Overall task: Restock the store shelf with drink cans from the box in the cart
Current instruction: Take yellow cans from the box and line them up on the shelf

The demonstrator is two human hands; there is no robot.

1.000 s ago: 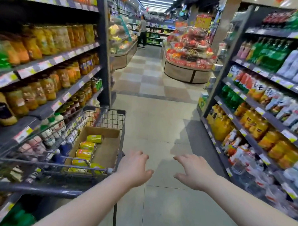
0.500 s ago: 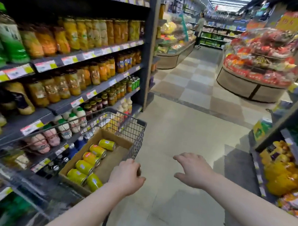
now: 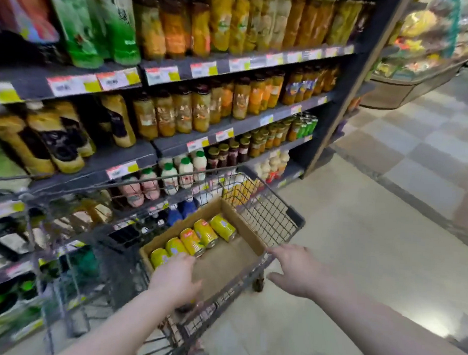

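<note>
A wire cart (image 3: 269,213) stands in the aisle just beside the store shelf (image 3: 229,129) on the left. Inside it sits an open cardboard box (image 3: 241,226), and along the box's left wall lie five yellow drink cans (image 3: 195,240) on their sides in a row, running from near to far; the right half of the box floor is bare cardboard.

The left hand (image 3: 176,279) reaches down into the near end of the box, fingers spread and loosely open, its fingertips touching or almost touching the nearest can; it grips nothing. The right hand (image 3: 295,271) is open too, palm down, with its fingertips at the cart's near right rim and its thumb apart below.

The shelf tiers hold jars of yellow and orange fruit, green pouches at the upper left, small dark-lidded jars, and white bottles with green caps lower down. The view is motion-blurred.
</note>
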